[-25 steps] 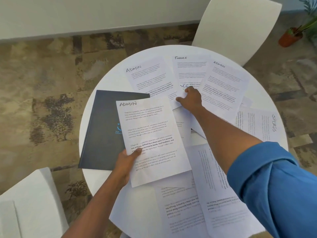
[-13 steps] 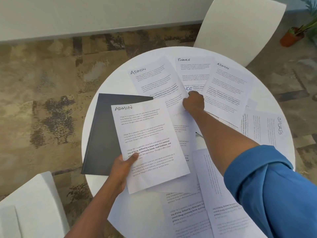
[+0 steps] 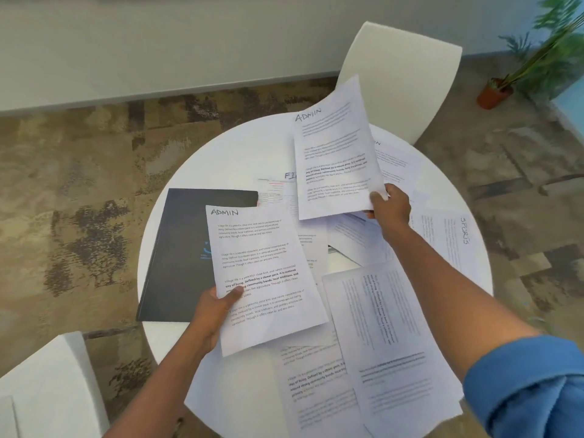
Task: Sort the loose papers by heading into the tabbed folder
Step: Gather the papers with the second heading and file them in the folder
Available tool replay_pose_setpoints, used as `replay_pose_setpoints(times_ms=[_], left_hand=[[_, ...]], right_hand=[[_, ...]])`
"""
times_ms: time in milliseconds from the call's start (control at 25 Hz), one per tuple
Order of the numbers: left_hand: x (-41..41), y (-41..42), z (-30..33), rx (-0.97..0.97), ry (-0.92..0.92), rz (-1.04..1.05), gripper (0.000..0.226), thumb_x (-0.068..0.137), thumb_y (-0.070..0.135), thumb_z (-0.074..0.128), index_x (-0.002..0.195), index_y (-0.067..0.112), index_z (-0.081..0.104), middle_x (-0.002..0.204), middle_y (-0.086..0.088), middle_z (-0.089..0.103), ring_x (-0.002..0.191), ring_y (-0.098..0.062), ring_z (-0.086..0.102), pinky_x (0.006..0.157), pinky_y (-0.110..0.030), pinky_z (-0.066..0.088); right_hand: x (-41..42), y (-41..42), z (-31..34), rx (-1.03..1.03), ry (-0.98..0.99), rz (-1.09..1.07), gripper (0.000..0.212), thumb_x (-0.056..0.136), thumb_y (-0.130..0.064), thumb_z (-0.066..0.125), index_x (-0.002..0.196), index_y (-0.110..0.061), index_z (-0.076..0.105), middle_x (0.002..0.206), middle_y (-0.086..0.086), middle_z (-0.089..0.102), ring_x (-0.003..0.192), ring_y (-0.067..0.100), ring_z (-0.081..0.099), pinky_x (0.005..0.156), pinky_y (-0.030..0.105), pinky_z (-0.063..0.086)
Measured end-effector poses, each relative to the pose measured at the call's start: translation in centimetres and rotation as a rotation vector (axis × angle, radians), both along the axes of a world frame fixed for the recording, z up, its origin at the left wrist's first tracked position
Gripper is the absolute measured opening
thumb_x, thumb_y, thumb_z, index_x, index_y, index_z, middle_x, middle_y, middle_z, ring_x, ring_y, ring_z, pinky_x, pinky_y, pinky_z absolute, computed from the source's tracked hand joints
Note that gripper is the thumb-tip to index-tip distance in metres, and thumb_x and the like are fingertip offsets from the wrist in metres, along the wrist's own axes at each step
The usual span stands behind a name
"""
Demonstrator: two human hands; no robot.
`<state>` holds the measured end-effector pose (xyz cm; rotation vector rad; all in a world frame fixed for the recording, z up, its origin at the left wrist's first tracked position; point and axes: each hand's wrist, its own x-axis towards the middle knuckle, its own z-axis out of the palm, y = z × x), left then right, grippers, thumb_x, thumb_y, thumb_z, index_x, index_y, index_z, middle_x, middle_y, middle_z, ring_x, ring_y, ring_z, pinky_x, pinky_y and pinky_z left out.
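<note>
Two ADMIN sheets up: left hand [image 3: 212, 314] pinches one ADMIN sheet [image 3: 262, 279] over the single dark folder [image 3: 177, 254]; right hand [image 3: 390, 207] clamps the second ADMIN sheet [image 3: 335, 159] above the round table [image 3: 221, 153]; one SPORTS page [image 3: 455, 238] lies flat.

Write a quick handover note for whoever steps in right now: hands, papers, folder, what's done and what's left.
Left hand grips one ADMIN sheet by its lower left edge, over the folder.
Right hand pinches a second ADMIN sheet by its lower corner, lifted off the table.
The folder lies closed on the table's left side.
Done: two ADMIN sheets picked out; nothing filed yet.
Left: put both in the folder, then sort the rest, including a SPORTS sheet at right and a partly covered sheet starting "FI".
</note>
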<state>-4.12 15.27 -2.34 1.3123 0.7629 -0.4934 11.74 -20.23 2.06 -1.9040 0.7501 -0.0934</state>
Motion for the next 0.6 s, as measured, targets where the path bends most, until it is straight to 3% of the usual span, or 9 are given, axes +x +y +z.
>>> replay_pose_setpoints(times_ms=[160, 400, 600], left_hand=[[-1.3, -2.1, 0.6, 0.009, -0.021, -0.014, 0.027, 0.091, 0.011, 0.068, 0.117, 0.005, 0.065, 0.108, -0.015, 0.074, 0.096, -0.036, 0.071, 0.088, -0.051, 0.056], [-3.7, -6.3, 2.1, -0.001, -0.058, -0.035, 0.029, 0.097, 0.016, 0.06, 0.124, 0.005, 0.063, 0.111, -0.015, 0.073, 0.095, -0.031, 0.072, 0.082, -0.043, 0.058], [-4.7, -8.8, 3.4, -0.066, -0.125, -0.022, 0.026, 0.099, 0.026, 0.057, 0.123, 0.016, 0.061, 0.11, -0.005, 0.075, 0.096, -0.025, 0.073, 0.08, -0.041, 0.059]], right_hand=[[-5.5, -2.7, 0.4, 0.13, -0.013, 0.037, 0.028, 0.093, -0.016, 0.06, 0.12, -0.013, 0.064, 0.112, 0.006, 0.068, 0.072, 0.022, 0.071, 0.06, 0.032, 0.059], [-15.6, -2.7, 0.8, 0.262, 0.053, 0.122, 0.02, 0.097, -0.011, 0.058, 0.116, -0.013, 0.061, 0.102, 0.006, 0.069, 0.068, 0.019, 0.066, 0.054, 0.027, 0.058], [-22.1, -2.4, 0.1, 0.271, 0.095, 0.225, 0.013, 0.096, -0.014, 0.059, 0.106, -0.017, 0.066, 0.099, 0.001, 0.072, 0.068, 0.019, 0.067, 0.07, 0.051, 0.061]])
